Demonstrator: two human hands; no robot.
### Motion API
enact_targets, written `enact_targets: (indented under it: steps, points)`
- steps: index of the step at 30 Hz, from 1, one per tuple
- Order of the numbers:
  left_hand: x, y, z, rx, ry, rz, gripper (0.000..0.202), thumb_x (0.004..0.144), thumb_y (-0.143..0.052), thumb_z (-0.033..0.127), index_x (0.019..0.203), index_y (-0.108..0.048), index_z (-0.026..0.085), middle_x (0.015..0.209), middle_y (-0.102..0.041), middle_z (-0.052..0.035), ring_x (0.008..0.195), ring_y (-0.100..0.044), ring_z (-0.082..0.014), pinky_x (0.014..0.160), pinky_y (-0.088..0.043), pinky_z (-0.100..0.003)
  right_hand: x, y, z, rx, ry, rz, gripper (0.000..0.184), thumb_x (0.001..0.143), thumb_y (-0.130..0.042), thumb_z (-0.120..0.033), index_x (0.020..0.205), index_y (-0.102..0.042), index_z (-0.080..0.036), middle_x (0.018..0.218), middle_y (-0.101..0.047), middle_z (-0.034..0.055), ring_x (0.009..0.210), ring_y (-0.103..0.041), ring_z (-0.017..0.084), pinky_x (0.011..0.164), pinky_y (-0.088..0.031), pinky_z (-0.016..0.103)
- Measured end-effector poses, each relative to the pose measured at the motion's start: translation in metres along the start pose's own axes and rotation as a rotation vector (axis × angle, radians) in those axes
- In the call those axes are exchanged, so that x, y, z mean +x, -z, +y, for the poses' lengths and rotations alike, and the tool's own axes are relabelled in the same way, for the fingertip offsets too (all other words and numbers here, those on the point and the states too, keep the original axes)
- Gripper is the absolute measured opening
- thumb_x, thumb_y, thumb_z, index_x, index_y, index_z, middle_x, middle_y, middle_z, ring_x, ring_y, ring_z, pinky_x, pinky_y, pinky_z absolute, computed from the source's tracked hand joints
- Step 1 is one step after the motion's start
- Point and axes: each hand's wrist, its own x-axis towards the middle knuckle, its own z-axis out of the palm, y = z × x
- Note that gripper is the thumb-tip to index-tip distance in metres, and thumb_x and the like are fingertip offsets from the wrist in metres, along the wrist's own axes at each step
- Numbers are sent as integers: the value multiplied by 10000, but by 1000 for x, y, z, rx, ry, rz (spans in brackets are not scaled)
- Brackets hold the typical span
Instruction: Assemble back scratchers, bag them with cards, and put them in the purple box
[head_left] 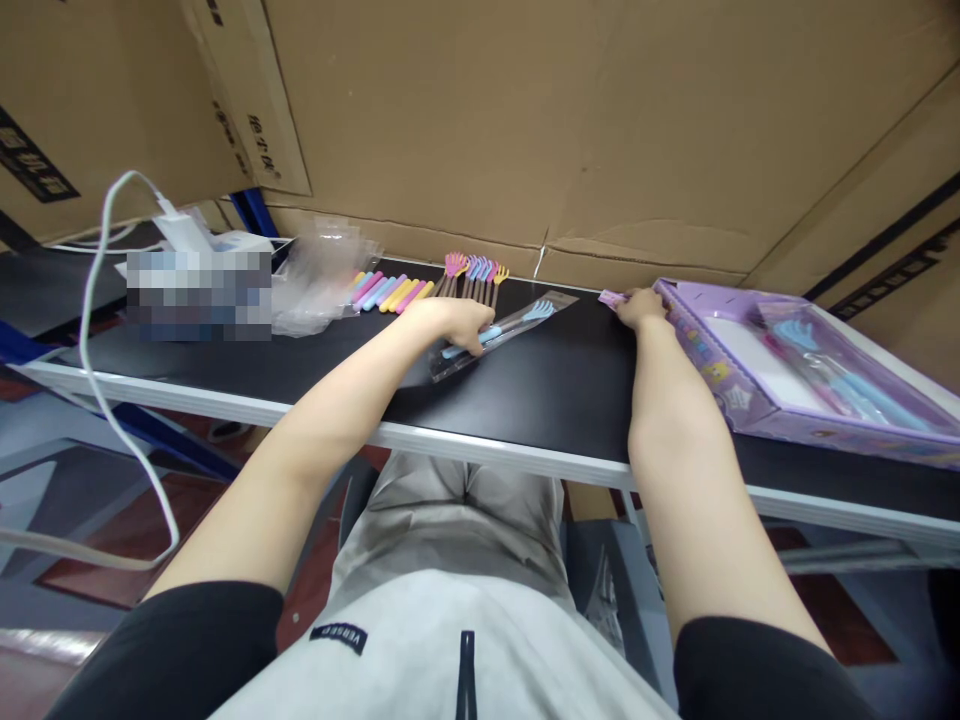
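My left hand is closed on a light blue back scratcher in a clear plastic bag, low over the black table. The scratcher's claw end points away to the right. My right hand is closed on a small pink-purple card, beside the left wall of a purple box; its fingertips are partly hidden. Behind my left hand, several loose back scratchers lie in a row with pink, blue, purple and yellow claws. Their coloured handles point left.
The open purple box holds bagged scratchers in blue and pink. Clear bags are piled at the left, next to a blurred-out object and a white cable. Cardboard walls the back of the table.
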Motion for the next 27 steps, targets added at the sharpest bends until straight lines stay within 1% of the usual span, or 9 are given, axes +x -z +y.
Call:
enact_targets:
  steps: [6,11,14,17,20,22,24,26,27]
  points:
    - [-1,0,2,21,-11,2,515,837,-675,306,1341,-701,203,1349,-769,-114,1188,-729,-292,929,-544,-307,-2,-10,5,81,-11,50,496,1067,-572,-252,1510,-629,-35,1596,-551,292,1518,-518,387,1229,-456,502]
    - [-1,1,1,18,1,-6,509,834,-675,323,1334,-693,227,1341,-771,-95,1190,-727,-277,929,-543,-292,-4,-11,6,146,-2,48,479,1083,-567,-272,1509,-613,-58,1612,-539,273,1545,-490,389,1255,-427,526]
    - [0,0,1,7,5,2,520,815,-684,334,1326,-704,239,1334,-776,-90,1181,-727,-282,945,-548,-303,-5,-13,5,138,-14,72,500,1096,-539,-286,1512,-602,-16,1607,-524,303,1545,-482,397,1264,-414,525]
    - [2,-2,0,-4,8,4,538,798,-697,349,1326,-719,247,1300,-789,-88,1164,-732,-296,951,-553,-321,-5,-14,4,114,-4,70,543,1108,-536,-347,1514,-600,7,1605,-512,326,1545,-476,407,1268,-410,536]
    - [-4,8,-7,-38,21,18,578,791,-728,394,1353,-719,262,1251,-803,-69,1147,-740,-293,946,-558,-311,-6,-14,4,98,6,54,586,1098,-568,-380,1527,-600,18,1623,-496,323,1557,-461,414,1278,-398,525]
    - [-16,22,-20,-75,48,62,588,824,-734,449,1381,-709,264,1236,-802,-50,1144,-742,-270,949,-555,-286,-6,-13,4,97,-1,57,582,1082,-590,-363,1522,-612,17,1625,-493,315,1561,-453,409,1282,-387,505]
    - [-32,39,-44,-78,126,164,544,899,-682,463,1388,-704,224,1254,-782,-39,1150,-736,-242,975,-544,-282,-6,-13,4,108,-13,58,570,1061,-621,-354,1501,-637,8,1622,-491,311,1557,-453,404,1278,-383,489]
    - [-50,54,-80,-46,250,272,498,966,-621,423,1370,-708,146,1265,-763,-46,1152,-726,-224,1024,-531,-310,-4,-14,5,130,-22,63,565,1041,-657,-347,1493,-654,-7,1610,-499,307,1545,-465,400,1269,-389,481]
    - [-58,57,-103,-32,298,323,488,986,-610,392,1358,-709,92,1279,-756,-71,1156,-718,-226,1051,-526,-332,-3,-15,6,141,-23,68,566,1033,-672,-342,1495,-659,-15,1600,-506,305,1537,-472,399,1264,-394,480]
